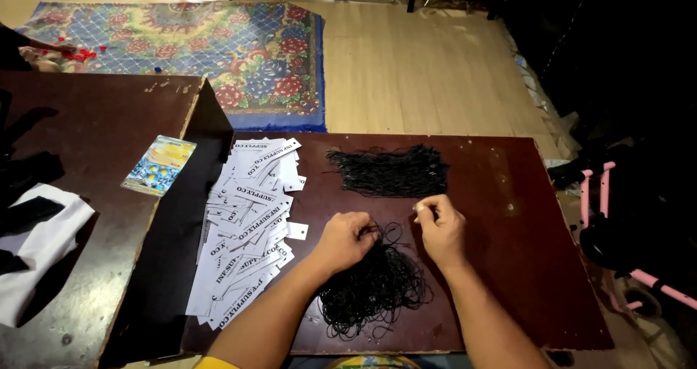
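A tangled heap of thin black string loops point(374, 285) lies on the dark brown table point(508, 267) in front of me. My left hand point(347, 240) rests on the heap's top edge, fingers pinched on strands. My right hand point(441, 227) is just right of it, thumb and fingers pinched on a single black string pulled up from the heap. Beyond my hands lies a neater bundle of black strings point(390, 171). To the left spreads a pile of white paper tags point(250, 224) with black print.
A second, higher dark table point(94, 129) stands at left with a colourful card packet point(158, 165) and black and white cloth point(36, 235). A floral rug point(203, 42) covers the wooden floor beyond. Pink-framed gear point(602, 195) sits at the right.
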